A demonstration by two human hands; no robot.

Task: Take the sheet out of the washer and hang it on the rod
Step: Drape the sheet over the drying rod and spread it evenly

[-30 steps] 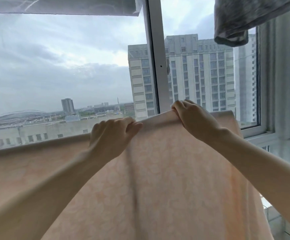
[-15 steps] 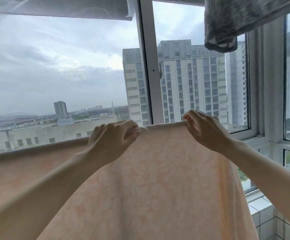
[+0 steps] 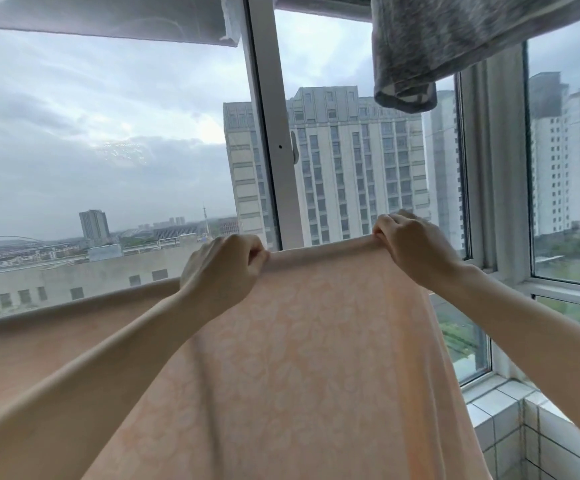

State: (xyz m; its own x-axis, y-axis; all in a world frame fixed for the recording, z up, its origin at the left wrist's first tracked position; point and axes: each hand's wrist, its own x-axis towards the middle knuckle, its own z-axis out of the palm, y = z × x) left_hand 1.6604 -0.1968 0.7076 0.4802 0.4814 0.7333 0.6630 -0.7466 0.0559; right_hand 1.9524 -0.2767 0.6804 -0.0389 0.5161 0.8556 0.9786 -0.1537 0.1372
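A window is faced; the sheet, judged soft, limp and light, is pinched at its top edge by the left hand and right hand; best held there.

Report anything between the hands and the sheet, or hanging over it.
Nothing between them: left hand and right hand both grip the sheet at its top edge. A grey cloth hangs overhead, above the right hand, apart from it. No rod is visible.
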